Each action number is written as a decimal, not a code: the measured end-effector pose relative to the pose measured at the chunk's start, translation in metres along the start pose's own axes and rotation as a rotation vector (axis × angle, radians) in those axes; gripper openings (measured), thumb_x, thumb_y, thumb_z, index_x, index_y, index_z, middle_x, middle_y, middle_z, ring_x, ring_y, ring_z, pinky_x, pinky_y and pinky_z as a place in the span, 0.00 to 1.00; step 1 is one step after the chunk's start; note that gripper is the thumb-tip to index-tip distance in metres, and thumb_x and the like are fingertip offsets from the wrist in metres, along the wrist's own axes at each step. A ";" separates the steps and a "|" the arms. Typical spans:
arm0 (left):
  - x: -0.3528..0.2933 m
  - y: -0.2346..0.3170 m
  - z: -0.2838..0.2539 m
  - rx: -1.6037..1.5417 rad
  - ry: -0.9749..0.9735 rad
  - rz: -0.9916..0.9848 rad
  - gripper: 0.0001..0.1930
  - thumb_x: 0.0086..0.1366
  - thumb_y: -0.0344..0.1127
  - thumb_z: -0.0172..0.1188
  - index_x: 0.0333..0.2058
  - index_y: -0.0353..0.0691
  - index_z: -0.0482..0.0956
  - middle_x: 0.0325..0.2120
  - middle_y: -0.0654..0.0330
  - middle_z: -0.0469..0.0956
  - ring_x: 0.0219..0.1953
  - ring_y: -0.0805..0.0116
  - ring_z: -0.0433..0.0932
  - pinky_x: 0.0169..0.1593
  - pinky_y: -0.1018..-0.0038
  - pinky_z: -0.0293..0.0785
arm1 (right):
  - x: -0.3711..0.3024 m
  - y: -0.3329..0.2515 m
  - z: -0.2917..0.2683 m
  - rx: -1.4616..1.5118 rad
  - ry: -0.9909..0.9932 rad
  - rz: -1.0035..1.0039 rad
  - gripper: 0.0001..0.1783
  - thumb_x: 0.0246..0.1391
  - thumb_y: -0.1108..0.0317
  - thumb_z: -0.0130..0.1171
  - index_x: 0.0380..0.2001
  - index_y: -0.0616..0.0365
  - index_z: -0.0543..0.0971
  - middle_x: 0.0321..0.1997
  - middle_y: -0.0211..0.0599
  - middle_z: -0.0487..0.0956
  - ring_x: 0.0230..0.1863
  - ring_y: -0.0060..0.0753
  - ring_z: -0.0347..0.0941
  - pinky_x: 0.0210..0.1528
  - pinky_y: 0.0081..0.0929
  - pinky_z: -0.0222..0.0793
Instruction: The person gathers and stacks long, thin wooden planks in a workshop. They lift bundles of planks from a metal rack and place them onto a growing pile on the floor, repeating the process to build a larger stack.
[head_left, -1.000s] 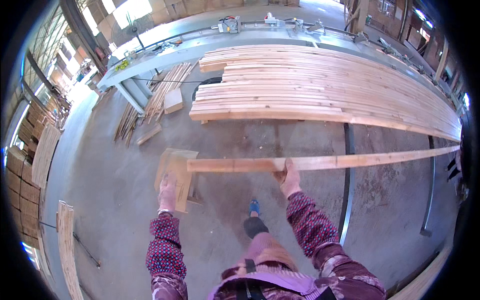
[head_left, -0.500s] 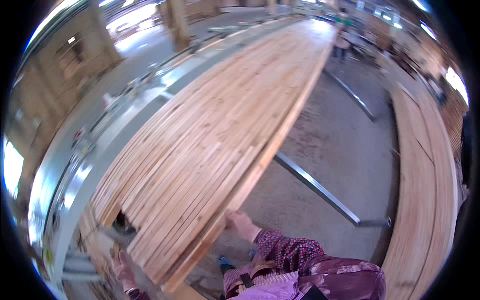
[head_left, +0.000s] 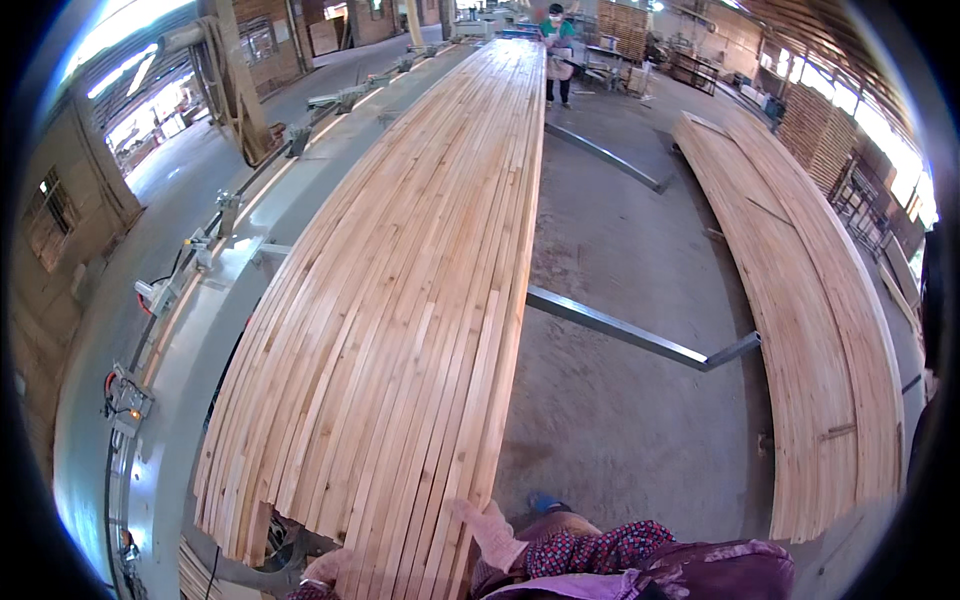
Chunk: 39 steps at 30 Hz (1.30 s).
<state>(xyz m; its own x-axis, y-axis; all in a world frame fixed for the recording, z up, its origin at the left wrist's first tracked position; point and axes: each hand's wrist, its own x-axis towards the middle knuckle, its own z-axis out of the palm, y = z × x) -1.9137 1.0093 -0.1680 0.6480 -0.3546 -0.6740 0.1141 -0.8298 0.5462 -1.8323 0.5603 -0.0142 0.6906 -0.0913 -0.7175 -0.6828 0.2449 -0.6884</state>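
Observation:
Long, narrow wooden strips (head_left: 370, 310) lie side by side in a wide layer running away from me. My right hand (head_left: 492, 535), in a pinkish glove, is closed over the near end of the right-edge wooden strip (head_left: 508, 385), its fingertips on top. At the near ends of the strips, left of the right hand, is my left hand (head_left: 326, 567), also gloved. Its fingers are partly hidden, so their grip is unclear. The near ends are uneven, with a gap at the left by a short protruding end (head_left: 256, 535).
A metal machine bed (head_left: 190, 400) with clamps runs along the left. Metal arms (head_left: 620, 325) extend over the floor at right. Beyond them lies a stack of wide wooden panels (head_left: 800, 350). A person in green (head_left: 558, 50) stands at the far end.
The right-edge strip, earlier standing apart with a dark gap beside it, now lies against the others. My left hand has moved right to the strips' near ends. The view has turned.

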 end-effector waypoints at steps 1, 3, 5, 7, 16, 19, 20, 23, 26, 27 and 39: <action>0.023 0.037 -0.008 -0.106 0.021 -0.033 0.21 0.71 0.44 0.49 0.53 0.35 0.76 0.48 0.49 0.81 0.51 0.57 0.79 0.56 0.63 0.73 | -0.007 0.004 -0.008 0.015 0.044 -0.014 0.41 0.51 0.47 0.72 0.60 0.62 0.69 0.53 0.37 0.79 0.53 0.31 0.73 0.55 0.30 0.70; 0.022 0.087 -0.020 -0.311 0.104 -0.060 0.23 0.72 0.45 0.48 0.57 0.33 0.74 0.54 0.50 0.78 0.57 0.56 0.75 0.62 0.64 0.69 | -0.003 0.043 -0.006 0.135 -0.016 0.002 0.39 0.52 0.48 0.72 0.59 0.61 0.69 0.52 0.36 0.79 0.52 0.29 0.74 0.54 0.29 0.70; 0.006 0.067 0.007 -0.802 0.250 0.130 0.24 0.71 0.44 0.50 0.58 0.33 0.73 0.56 0.50 0.77 0.59 0.57 0.75 0.64 0.64 0.70 | -0.006 0.054 0.011 0.044 -0.038 0.106 0.36 0.54 0.52 0.71 0.58 0.60 0.71 0.52 0.34 0.79 0.50 0.27 0.75 0.53 0.27 0.71; 0.007 0.046 0.021 -1.051 0.287 0.349 0.23 0.70 0.41 0.50 0.58 0.33 0.72 0.58 0.52 0.76 0.60 0.58 0.75 0.65 0.62 0.69 | -0.023 0.039 0.008 0.195 -0.033 0.123 0.33 0.55 0.54 0.71 0.58 0.60 0.71 0.52 0.33 0.79 0.50 0.27 0.75 0.52 0.27 0.71; 0.027 0.249 0.069 -1.080 -0.101 -0.193 0.28 0.66 0.46 0.62 0.58 0.34 0.70 0.55 0.56 0.76 0.59 0.59 0.74 0.63 0.56 0.71 | 0.011 0.134 -0.121 0.701 -0.180 -0.013 0.30 0.59 0.52 0.62 0.59 0.60 0.74 0.52 0.36 0.80 0.50 0.31 0.77 0.54 0.34 0.73; 0.021 0.290 0.110 -1.181 -0.018 -0.211 0.33 0.63 0.51 0.66 0.59 0.34 0.70 0.55 0.53 0.76 0.59 0.59 0.74 0.61 0.57 0.72 | -0.009 0.109 -0.172 0.622 -0.223 0.140 0.28 0.61 0.52 0.59 0.58 0.60 0.74 0.53 0.37 0.80 0.52 0.33 0.76 0.57 0.34 0.72; 0.031 0.294 0.119 -1.213 -0.016 -0.211 0.35 0.61 0.52 0.68 0.59 0.34 0.70 0.55 0.51 0.76 0.59 0.59 0.74 0.61 0.58 0.73 | -0.010 0.118 -0.188 0.702 -0.246 0.166 0.27 0.61 0.52 0.60 0.56 0.60 0.75 0.51 0.35 0.80 0.52 0.30 0.76 0.56 0.32 0.71; 0.101 0.288 0.121 -1.514 -0.304 -0.030 0.32 0.68 0.58 0.55 0.61 0.40 0.68 0.57 0.52 0.73 0.56 0.56 0.75 0.61 0.55 0.73 | 0.011 0.154 -0.207 0.684 -0.140 0.053 0.27 0.61 0.53 0.59 0.57 0.60 0.74 0.53 0.36 0.79 0.52 0.31 0.76 0.57 0.32 0.71; 0.164 0.277 0.122 -1.301 0.067 0.139 0.37 0.69 0.65 0.44 0.65 0.43 0.63 0.62 0.52 0.69 0.59 0.52 0.73 0.64 0.51 0.68 | -0.024 0.134 -0.190 0.540 -0.151 -0.044 0.29 0.62 0.52 0.58 0.60 0.58 0.73 0.56 0.37 0.78 0.54 0.32 0.75 0.58 0.32 0.70; 0.181 0.267 0.128 -1.477 0.061 0.100 0.41 0.68 0.68 0.43 0.67 0.42 0.63 0.62 0.51 0.70 0.60 0.49 0.72 0.65 0.52 0.68 | -0.039 0.124 -0.184 0.388 -0.111 -0.016 0.30 0.62 0.51 0.58 0.60 0.59 0.72 0.56 0.38 0.78 0.53 0.34 0.75 0.58 0.32 0.70; 0.174 0.361 0.096 -1.323 -0.135 0.634 0.39 0.69 0.65 0.47 0.67 0.42 0.64 0.61 0.51 0.71 0.60 0.54 0.72 0.62 0.55 0.71 | -0.130 0.066 -0.205 0.765 -0.237 0.225 0.39 0.55 0.42 0.64 0.64 0.54 0.71 0.59 0.41 0.79 0.53 0.35 0.80 0.56 0.33 0.76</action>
<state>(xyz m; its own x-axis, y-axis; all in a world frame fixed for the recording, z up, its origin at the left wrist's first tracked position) -1.8326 0.6068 -0.1357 0.7862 -0.5986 -0.1537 0.4823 0.4387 0.7583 -2.0163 0.3904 0.0116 0.6473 0.2234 -0.7287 -0.5194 0.8291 -0.2071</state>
